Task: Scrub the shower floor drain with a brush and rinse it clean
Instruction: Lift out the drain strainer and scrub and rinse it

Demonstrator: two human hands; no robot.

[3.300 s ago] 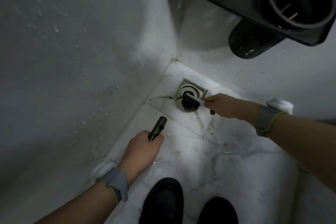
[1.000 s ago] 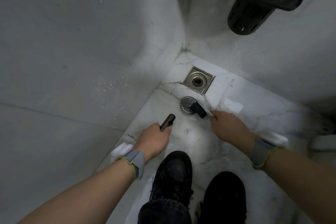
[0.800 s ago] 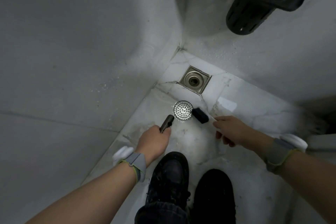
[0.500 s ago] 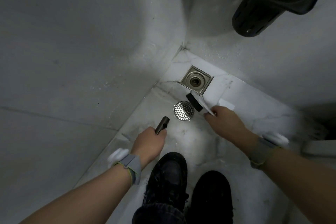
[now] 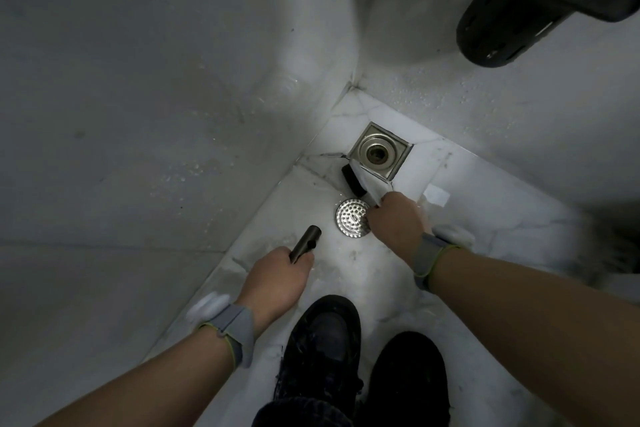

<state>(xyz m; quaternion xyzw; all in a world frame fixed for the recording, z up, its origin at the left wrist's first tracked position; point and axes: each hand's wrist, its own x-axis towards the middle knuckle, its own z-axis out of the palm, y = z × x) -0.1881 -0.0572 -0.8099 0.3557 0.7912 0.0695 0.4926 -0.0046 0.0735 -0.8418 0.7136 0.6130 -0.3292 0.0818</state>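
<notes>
Marble floor point(image 5: 485, 288): white, grey-veined tile, wet and glossy, filled the lower right half of the head view and narrowed to a corner at upper centre.
Walls point(image 5: 138, 80): pale grey, smooth panels flecked with water droplets, met in a vertical seam above the corner.
Drain point(image 5: 379, 151): square brushed-metal frame with a round recessed cup and a dark open hole, sat upper centre right in the floor corner, uncovered.
Strainer cover point(image 5: 352, 217): round, shiny, perforated metal disc, lay flat on the tile just below the drain, apart from it.
Brush point(image 5: 353, 180): black rectangular bristle head on a white flat handle, rested at the drain frame's lower-left edge, between drain and disc.
Right hand point(image 5: 398, 222): centre right, fingers clenched round the brush's white handle, knuckles beside the disc.
Left hand point(image 5: 277, 274): lower centre, fist wrapped round a sprayer point(image 5: 306, 243), a dark matte metal cylinder angled up toward the disc.
Wristbands point(image 5: 232, 322): grey fabric straps with yellow-green edging, one on each wrist.
Shoes point(image 5: 322, 340): black, wet-speckled pair at bottom centre.
Caddy point(image 5: 502, 28): black plastic shelf with a slotted cylindrical cup, upper right, mounted above the floor.
</notes>
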